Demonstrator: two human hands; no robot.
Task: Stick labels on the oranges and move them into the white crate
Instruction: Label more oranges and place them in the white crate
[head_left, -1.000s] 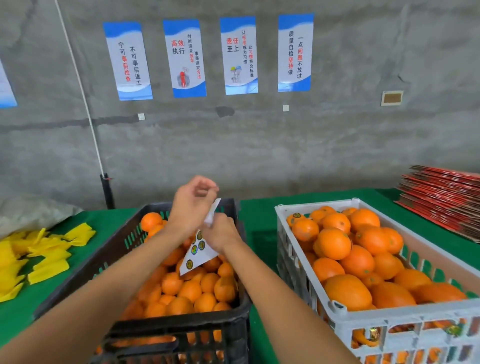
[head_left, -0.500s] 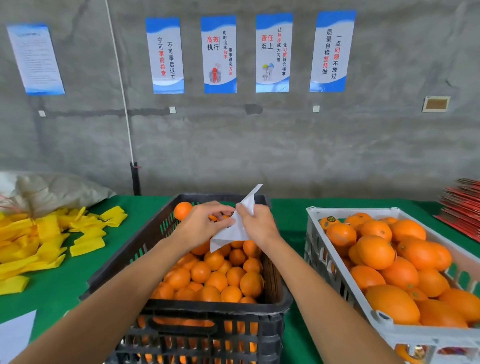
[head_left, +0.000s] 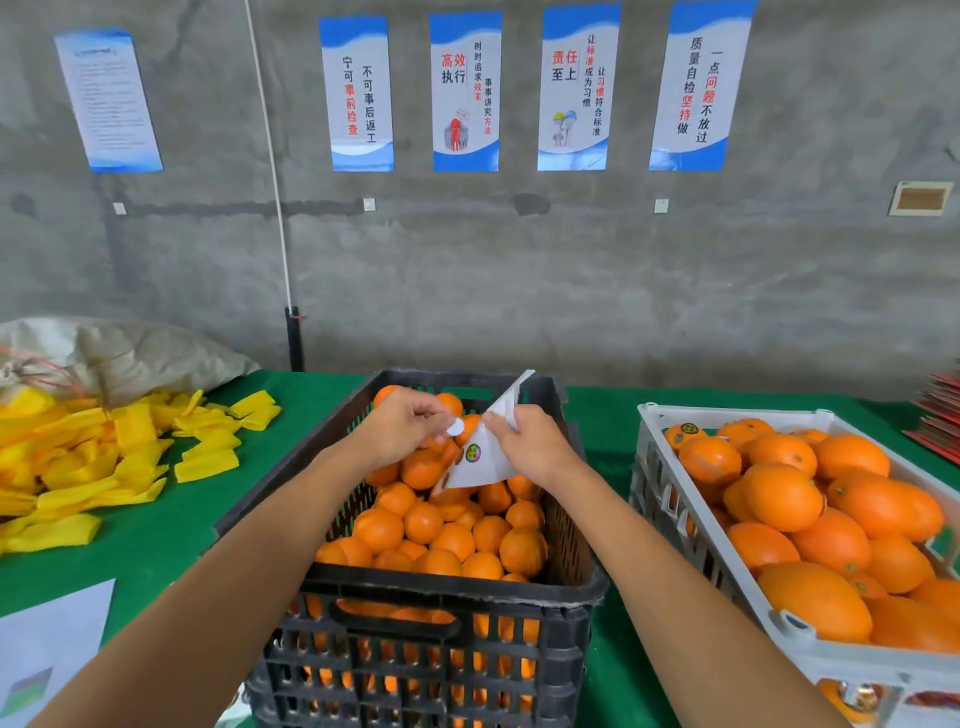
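Observation:
Both hands hover over a black crate (head_left: 447, 587) filled with small oranges (head_left: 452, 535). My right hand (head_left: 530, 441) grips a folded white label sheet (head_left: 485, 460) that shows one round sticker. My left hand (head_left: 402, 423) pinches a single round label (head_left: 456, 427), white side up, just left of the sheet. To the right stands the white crate (head_left: 691, 530) holding larger oranges (head_left: 810, 499); one at its back left carries a label (head_left: 688, 429).
A green cloth (head_left: 156, 530) covers the table. Yellow foam nets (head_left: 93, 452) lie piled at the left beside a grey sack (head_left: 135, 353). A white paper (head_left: 47, 649) lies at the near left. Red flat cartons (head_left: 940, 415) are stacked at the far right.
The sheet was held between both hands; now my left hand has drawn away to the left with one label peeled off. The view has turned slightly left.

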